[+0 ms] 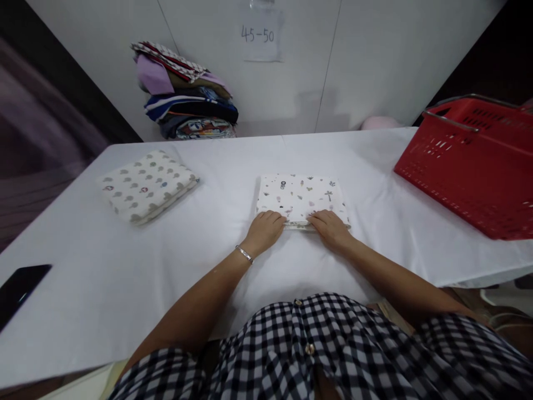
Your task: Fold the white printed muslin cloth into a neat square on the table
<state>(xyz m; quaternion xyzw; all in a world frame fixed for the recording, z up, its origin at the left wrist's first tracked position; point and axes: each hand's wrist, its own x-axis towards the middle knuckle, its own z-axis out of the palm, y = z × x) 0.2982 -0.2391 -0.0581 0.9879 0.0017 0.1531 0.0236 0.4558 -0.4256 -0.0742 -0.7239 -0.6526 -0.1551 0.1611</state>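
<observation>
A folded white cloth (302,194) lies flat before me, printed with small palm trees, plants and animals. My left hand (265,229), with a silver bracelet at the wrist, is closed on its near left corner. On the near right part of the same cloth, my right hand (331,226) is closed over the edge. Folded layers show between the two hands, and the parts of the fingers under the edge are hidden. Further left on the table lies a second folded white cloth (150,183) with grey tree-like prints and a few coloured motifs.
A white-covered table (216,255) spans the view. At the right stands a red plastic basket (470,166) with a metal handle. A dark phone (20,289) lies at the left edge. Behind the table rises a stack of folded clothes (187,100) against a white wall (300,83).
</observation>
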